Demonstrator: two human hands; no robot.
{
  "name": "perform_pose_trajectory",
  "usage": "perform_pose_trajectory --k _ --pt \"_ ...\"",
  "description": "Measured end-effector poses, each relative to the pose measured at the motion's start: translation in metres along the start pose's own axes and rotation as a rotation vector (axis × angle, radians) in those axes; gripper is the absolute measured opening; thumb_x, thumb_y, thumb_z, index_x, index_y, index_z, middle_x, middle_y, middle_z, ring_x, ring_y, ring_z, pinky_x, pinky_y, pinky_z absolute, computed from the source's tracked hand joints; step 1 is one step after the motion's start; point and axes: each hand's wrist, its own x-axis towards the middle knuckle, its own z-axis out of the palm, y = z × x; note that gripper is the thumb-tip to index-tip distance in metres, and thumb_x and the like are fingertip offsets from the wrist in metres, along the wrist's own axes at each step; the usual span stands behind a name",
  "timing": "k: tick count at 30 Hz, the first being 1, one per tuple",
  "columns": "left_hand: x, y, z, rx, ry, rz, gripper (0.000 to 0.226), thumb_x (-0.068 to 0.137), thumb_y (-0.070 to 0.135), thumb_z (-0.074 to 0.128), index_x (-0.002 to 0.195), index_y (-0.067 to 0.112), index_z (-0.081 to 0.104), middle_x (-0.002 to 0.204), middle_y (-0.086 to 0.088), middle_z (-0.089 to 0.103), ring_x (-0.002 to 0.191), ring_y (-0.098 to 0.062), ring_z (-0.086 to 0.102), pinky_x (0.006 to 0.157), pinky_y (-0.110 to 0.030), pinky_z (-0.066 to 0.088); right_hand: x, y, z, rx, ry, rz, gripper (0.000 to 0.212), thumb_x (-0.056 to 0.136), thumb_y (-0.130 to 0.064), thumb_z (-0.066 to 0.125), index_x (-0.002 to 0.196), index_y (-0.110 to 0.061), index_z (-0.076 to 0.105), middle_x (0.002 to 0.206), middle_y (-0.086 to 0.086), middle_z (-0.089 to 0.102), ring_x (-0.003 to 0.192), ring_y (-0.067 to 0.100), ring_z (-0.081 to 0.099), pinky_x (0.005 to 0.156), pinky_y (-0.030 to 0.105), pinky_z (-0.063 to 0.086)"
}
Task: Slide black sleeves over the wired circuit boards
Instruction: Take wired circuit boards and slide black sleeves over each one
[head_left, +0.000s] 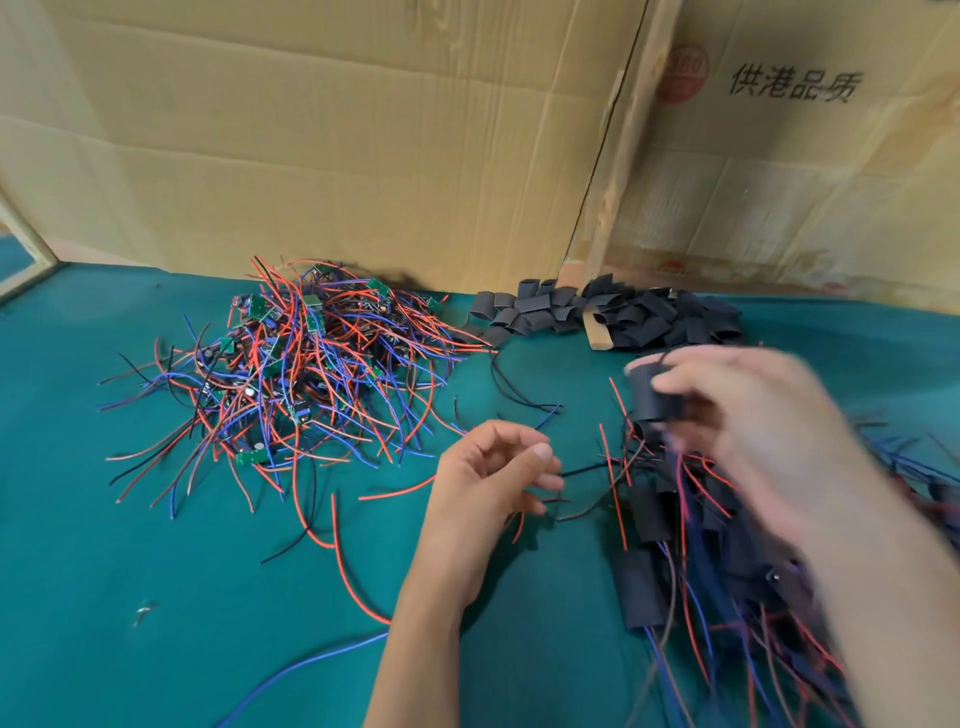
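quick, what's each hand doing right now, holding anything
Left hand: fingers loosely curled above the green table, gripping nothing that shows; open.
Right hand: blurred by motion, fingers curled round a black sleeve.

Motion blurs the right hand (748, 415) at centre right, and the frame's lower right edge crops the sleeved boards (727, 561).
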Motion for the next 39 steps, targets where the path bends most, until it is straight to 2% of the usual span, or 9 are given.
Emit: perform_pose_trajectory --k 3,6,9,15,19,24,26,35,39 --pt "0.001 -0.002 0.001 -0.029 0.052 -0.014 0.007 0.094 -0.001 0.061 0.092 0.006 0.064 0.081 -0.011 0.07 0.067 -0.016 0.066 0.059 -0.022 0.051 -0.002 -0.036 -0.041 -0.584 -0.035 0.002 0.037 0.053 -0.042 0.074 0.084 -0.023 0.08 0.07 0.013 0.073 0.046 0.021 0.057 0.05 0.026 0.047" --pt "0.003 -0.002 0.002 -0.057 0.092 -0.023 0.009 0.095 -0.003 0.059 0.093 0.005 0.064 0.078 -0.009 0.069 0.065 -0.015 0.065 0.06 -0.023 0.052 0.003 -0.05 -0.06 -0.983 -0.087 0.097 0.017 0.066 -0.043 0.08 0.082 -0.047 0.076 0.072 -0.009 0.076 0.05 0.009 0.066 0.064 0.026 0.051" --pt "0.004 -0.002 0.003 -0.076 0.125 -0.023 0.011 0.094 -0.005 0.058 0.092 0.004 0.064 0.076 -0.009 0.068 0.063 -0.015 0.064 0.058 -0.022 0.051 0.014 -0.051 -0.052 -1.39 -0.069 -0.058 0.017 0.069 -0.058 0.078 0.075 -0.045 0.069 0.07 -0.031 0.069 0.066 -0.013 0.059 0.064 0.013 0.039" --pt "0.008 -0.005 0.001 -0.065 0.256 0.028 0.019 0.091 -0.01 0.055 0.086 0.006 0.064 0.068 -0.006 0.064 0.061 -0.016 0.061 0.055 -0.022 0.049 0.032 -0.05 0.069 -1.23 -0.459 -0.315 0.009 0.083 -0.039 0.07 0.089 -0.036 0.076 0.08 -0.02 0.073 0.08 -0.004 0.064 0.068 0.005 0.041" --pt "0.009 -0.005 0.0 0.002 0.27 0.041 0.022 0.091 -0.011 0.052 0.085 0.007 0.064 0.069 -0.008 0.063 0.064 -0.018 0.059 0.056 -0.024 0.048 0.071 -0.012 0.151 -1.238 -0.616 -0.317 0.028 0.087 -0.01 0.059 0.102 -0.025 0.077 0.087 -0.007 0.07 0.091 0.017 0.065 0.072 0.019 0.043" --pt "0.008 -0.005 0.004 0.051 0.203 0.055 0.021 0.088 -0.018 0.045 0.097 -0.01 0.062 0.085 -0.015 0.067 0.079 -0.022 0.057 0.069 -0.036 0.05 0.111 0.032 0.204 -1.187 -0.531 -0.273 0.044 0.095 -0.006 0.056 0.134 -0.025 0.06 0.126 0.016 0.054 0.097 0.033 0.058 0.078 0.034 0.045" --pt "0.006 -0.003 0.003 0.004 0.195 0.054 0.023 0.087 -0.021 0.042 0.098 -0.013 0.061 0.087 -0.014 0.069 0.082 -0.021 0.058 0.067 -0.031 0.053 0.119 0.045 0.212 -1.145 -0.462 -0.255 0.038 0.093 -0.01 0.062 0.126 -0.028 0.06 0.118 0.014 0.054 0.109 0.035 0.056 0.078 0.039 0.045" --pt "0.002 0.0 -0.002 -0.039 0.204 0.044 0.04 0.083 -0.018 0.046 0.068 0.015 0.062 0.067 0.004 0.063 0.062 -0.006 0.052 0.057 -0.022 0.046 0.12 0.065 0.225 -1.173 -0.246 -0.346 0.031 0.087 -0.037 0.077 0.107 -0.017 0.064 0.094 0.006 0.053 0.09 0.033 0.059 0.072 0.037 0.045" --pt "0.001 0.0 0.0 0.018 0.202 0.045 0.026 0.081 -0.012 0.05 0.079 0.008 0.066 0.076 -0.001 0.068 0.071 -0.012 0.056 0.063 -0.027 0.049 0.115 0.057 0.221 -1.227 -0.263 -0.376 0.02 0.083 -0.031 0.074 0.084 -0.016 0.062 0.089 0.007 0.061 0.079 0.033 0.056 0.063 0.032 0.041"
